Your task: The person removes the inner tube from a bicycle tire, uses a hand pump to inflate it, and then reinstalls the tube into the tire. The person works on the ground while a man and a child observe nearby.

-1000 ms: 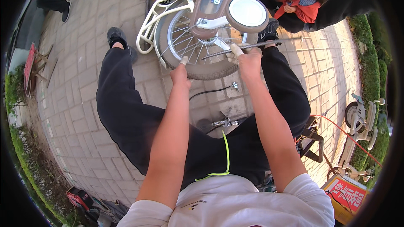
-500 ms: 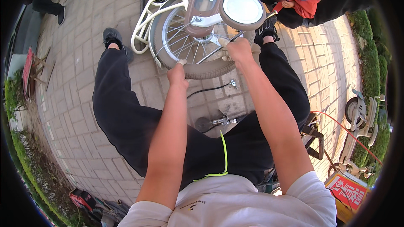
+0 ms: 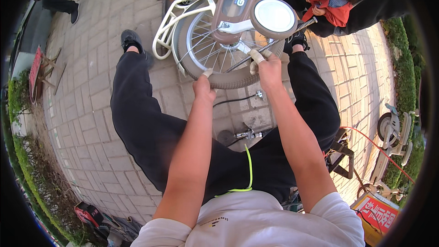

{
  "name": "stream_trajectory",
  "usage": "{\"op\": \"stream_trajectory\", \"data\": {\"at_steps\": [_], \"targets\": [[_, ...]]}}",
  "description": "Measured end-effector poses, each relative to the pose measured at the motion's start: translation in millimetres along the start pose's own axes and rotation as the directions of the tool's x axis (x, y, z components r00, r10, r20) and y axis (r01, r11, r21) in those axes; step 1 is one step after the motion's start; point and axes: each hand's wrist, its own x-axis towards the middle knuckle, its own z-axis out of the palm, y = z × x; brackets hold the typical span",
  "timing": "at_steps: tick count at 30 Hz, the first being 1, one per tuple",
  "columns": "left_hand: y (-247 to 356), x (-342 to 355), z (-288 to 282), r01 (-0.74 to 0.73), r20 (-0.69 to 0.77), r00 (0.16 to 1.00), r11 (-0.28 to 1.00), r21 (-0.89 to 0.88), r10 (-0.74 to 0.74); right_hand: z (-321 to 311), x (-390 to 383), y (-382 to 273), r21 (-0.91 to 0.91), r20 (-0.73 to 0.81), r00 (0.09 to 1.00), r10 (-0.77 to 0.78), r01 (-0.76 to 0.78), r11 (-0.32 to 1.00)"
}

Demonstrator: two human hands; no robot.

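Observation:
A spoked bicycle wheel with a grey tyre [image 3: 231, 81] lies in front of me between my legs, partly under a brown wheel cover and a small white-faced wheel [image 3: 274, 14]. My left hand [image 3: 204, 86] is closed on the tyre's near left edge, thumb on top. A long thin metal rod [image 3: 305, 25] slants across the wheel's near right side. At that spot my right hand [image 3: 267, 67] is closed around the rod against the tyre. Pale coverings sit on my fingertips. Fingers under the tyre are hidden.
A cream tubular rack [image 3: 169, 27] adjoins the wheel. A black hose [image 3: 233, 99] and a pump-like metal tool [image 3: 247, 134] lie on the paving near me. At the far right sits a person in red [image 3: 331, 7]. A scooter [image 3: 388, 142] and a yellow-and-red box [image 3: 377, 215] stand right.
The whole view has shifted, so wheel, rod and hands appear slightly farther right and lower. Both hands remain at the tyre. The person in red shows more fully.

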Motion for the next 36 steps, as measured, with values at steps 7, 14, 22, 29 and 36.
{"op": "stream_trajectory", "data": {"at_steps": [7, 14, 22, 29, 36], "targets": [[-1, 1, -1, 0.055, 0.024, 0.998, 0.998, -0.010, -0.055, -11, 11, -30, 0.369, -0.047, 0.990, -0.130, 0.138, 0.919], [-8, 6, -7, 0.002, 0.079, 0.997, 0.999, -0.046, 0.002, -15, -21, -36, 0.270, -0.016, 0.972, -0.236, 0.231, 0.935], [-35, 18, -16, -0.051, 0.073, 0.996, 0.993, -0.111, 0.060, 30, -74, -40, -0.099, 0.180, 0.911, -0.372, 0.393, 0.914], [-25, 29, -22, -0.086, 0.160, 0.982, 0.990, -0.116, 0.104, 21, -125, -4, -0.207, 0.445, 0.744, -0.498, 0.627, 0.751], [-48, -35, -3, 0.149, 0.176, 0.978, 0.968, -0.204, -0.113, 20, -150, 17, -0.302, 0.538, 0.652, -0.535, 0.741, 0.600]]}}
